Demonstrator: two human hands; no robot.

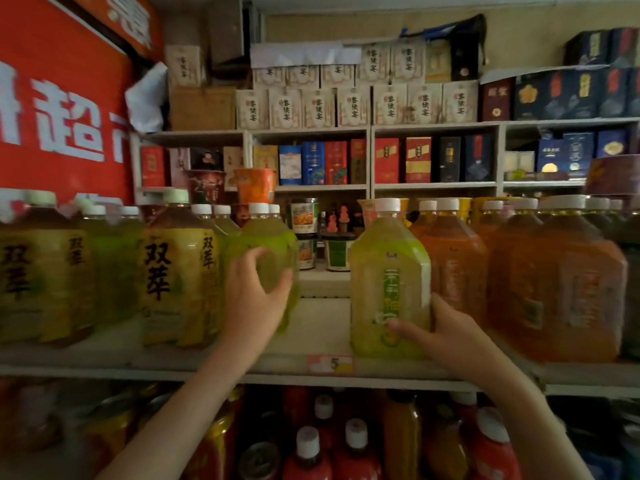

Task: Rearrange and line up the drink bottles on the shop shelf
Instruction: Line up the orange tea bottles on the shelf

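Head view: lining-up step, I judge; my left hand (254,299) curls round the far green bottle (273,244), right hand (450,332) grips the near green bottle (388,271) at the shelf (322,327) front; next, bring both flush.
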